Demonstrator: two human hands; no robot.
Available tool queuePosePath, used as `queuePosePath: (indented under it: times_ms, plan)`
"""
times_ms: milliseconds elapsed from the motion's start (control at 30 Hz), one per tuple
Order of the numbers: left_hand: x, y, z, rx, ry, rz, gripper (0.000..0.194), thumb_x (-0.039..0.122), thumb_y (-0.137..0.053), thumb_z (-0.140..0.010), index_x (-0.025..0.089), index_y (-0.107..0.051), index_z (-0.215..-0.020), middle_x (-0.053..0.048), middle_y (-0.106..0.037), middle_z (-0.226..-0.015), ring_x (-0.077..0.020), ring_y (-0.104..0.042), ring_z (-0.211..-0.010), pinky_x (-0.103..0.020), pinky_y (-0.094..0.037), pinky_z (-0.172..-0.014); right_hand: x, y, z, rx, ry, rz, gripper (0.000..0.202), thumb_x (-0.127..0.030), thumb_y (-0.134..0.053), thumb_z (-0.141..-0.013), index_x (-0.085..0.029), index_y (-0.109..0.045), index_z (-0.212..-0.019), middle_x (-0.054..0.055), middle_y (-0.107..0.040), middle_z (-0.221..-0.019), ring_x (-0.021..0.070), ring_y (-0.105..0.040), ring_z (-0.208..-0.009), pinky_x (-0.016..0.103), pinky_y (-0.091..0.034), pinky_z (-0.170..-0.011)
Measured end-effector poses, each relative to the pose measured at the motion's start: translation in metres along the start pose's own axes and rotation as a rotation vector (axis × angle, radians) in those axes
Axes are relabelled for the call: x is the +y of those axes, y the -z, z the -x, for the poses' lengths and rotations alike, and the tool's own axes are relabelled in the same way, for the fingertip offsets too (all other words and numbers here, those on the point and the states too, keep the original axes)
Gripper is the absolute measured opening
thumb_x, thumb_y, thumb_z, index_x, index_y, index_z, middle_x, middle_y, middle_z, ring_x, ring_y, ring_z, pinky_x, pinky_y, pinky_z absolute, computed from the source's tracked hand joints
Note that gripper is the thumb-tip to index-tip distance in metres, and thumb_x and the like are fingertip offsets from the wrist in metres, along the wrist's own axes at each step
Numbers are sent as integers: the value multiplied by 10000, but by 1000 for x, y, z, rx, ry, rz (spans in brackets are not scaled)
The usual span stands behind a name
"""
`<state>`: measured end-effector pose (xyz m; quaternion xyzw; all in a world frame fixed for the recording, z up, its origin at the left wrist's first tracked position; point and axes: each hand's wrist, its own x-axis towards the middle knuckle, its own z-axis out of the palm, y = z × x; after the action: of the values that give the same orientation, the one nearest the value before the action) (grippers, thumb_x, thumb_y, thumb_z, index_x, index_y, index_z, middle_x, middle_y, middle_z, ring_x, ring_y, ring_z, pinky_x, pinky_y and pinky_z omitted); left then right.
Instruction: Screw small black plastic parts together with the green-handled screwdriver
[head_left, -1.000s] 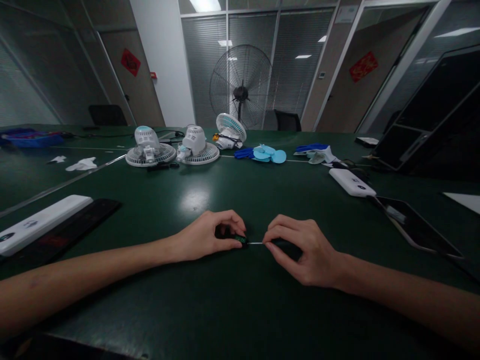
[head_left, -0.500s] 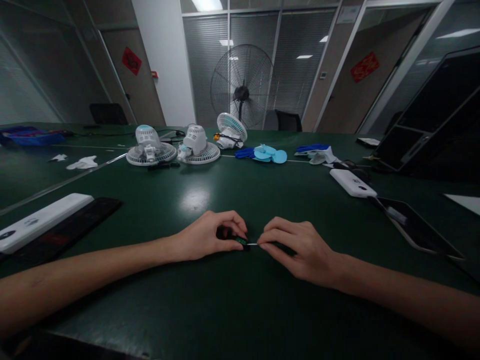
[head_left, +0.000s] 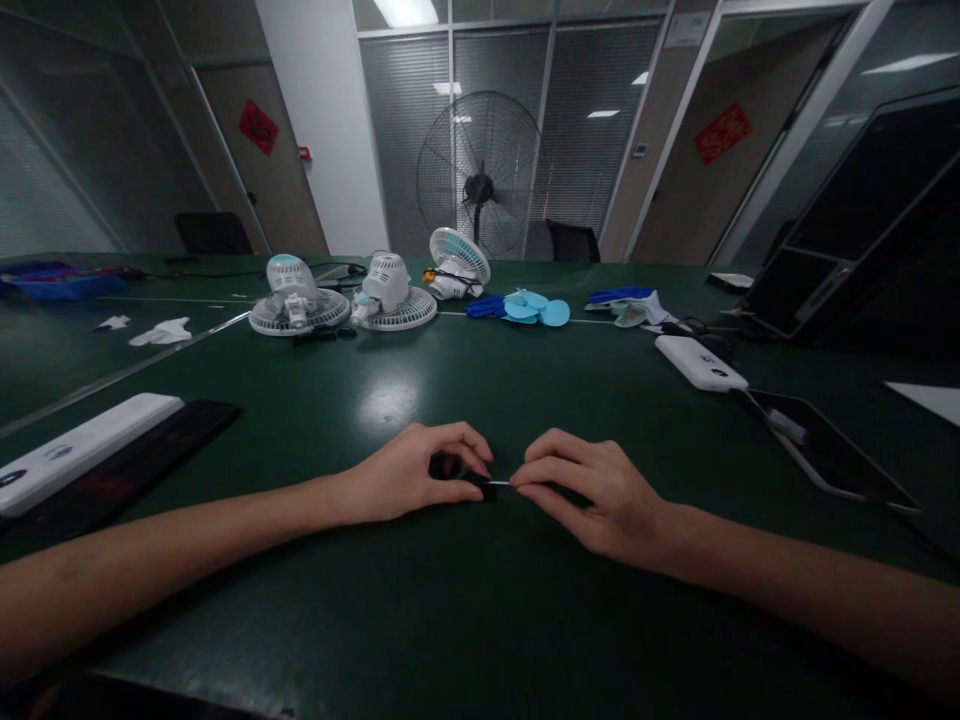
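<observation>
My left hand [head_left: 424, 465] curls around a small dark piece [head_left: 489, 491], pinching it at the fingertips just above the green table [head_left: 450, 600]. Most of that piece hides behind the thumb and fingers, so its kind is unclear. Facing it, my right hand [head_left: 589, 490] is closed in a pinch on a thin pale rod [head_left: 500, 484]. The rod spans the narrow gap between both hands, and its left end meets the dark piece. Whether it enters the piece or only touches it, I cannot tell.
Several small white fans [head_left: 394, 300] lie at the back, beside a light-blue fan blade [head_left: 536, 308] and gloves [head_left: 626, 305]. White power-bank-like cases sit left [head_left: 90, 450] and right [head_left: 699, 362]. A dark tablet-like panel [head_left: 832, 450] lies right, before a black computer case [head_left: 862, 230].
The dark piece has turned slightly in my left fingers; the green face seen on it earlier is now hardly visible. Both hands keep nearly the same place, and the camera view shifts slightly.
</observation>
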<state>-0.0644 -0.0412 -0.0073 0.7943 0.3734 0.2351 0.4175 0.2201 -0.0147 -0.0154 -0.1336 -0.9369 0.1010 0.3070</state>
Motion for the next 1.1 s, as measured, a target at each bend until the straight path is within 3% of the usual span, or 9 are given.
queuePosePath:
  times_ms: [333,533,667,900,1000,1100]
  plan:
    - [0,3,2,-10,-85,-124,270,338,-738,-963,227,-700,-1206,-43,-737,-1120,-170,-675,-907,-294,-517,-784,4,-3,0,-39,8,8,167,-248,-606,-1064,-184,-725,-1161,75,-661,-1096,156,-664,-875,263,-532,-682]
    - [-8,17,-1,-23,-195,-247,227,224,-638,-1016,244,-719,-1227,-66,-735,-1194,-216,-677,-1116,-336,-512,-978,0,-1,-2,2,1,4,147,-202,-614,-1051,-165,-730,-1134,79,-666,-1080,161,-658,-873,267,-545,-687]
    - [-30,48,-8,118,-109,-362,292,223,-581,-1018,265,-727,-1268,-66,-735,-1247,-242,-671,-1165,-373,-505,-1036,0,-1,-1,-7,-14,-13,154,-214,-604,-1058,-164,-729,-1134,83,-669,-1092,164,-661,-880,275,-557,-694]
    - [-97,130,-4,466,102,-633,336,310,-603,-947,288,-794,-1223,-83,-696,-1287,-296,-654,-1166,-437,-504,-1075,1,0,0,-14,-24,-45,158,-214,-607,-1058,-166,-730,-1145,72,-669,-1097,154,-661,-879,263,-559,-691]
    - [-120,157,5,537,136,-716,382,300,-571,-938,257,-792,-1247,-111,-699,-1246,-309,-666,-1111,-449,-520,-1045,0,0,-1,-16,-18,-49,157,-212,-614,-1055,-167,-729,-1152,68,-668,-1097,152,-660,-883,261,-559,-700]
    - [-132,170,12,570,132,-775,429,266,-525,-934,206,-786,-1269,-140,-702,-1240,-323,-668,-1105,-458,-523,-1033,1,-1,0,-12,-12,-50,151,-205,-626,-1049,-165,-728,-1152,67,-667,-1092,152,-661,-883,256,-556,-697]
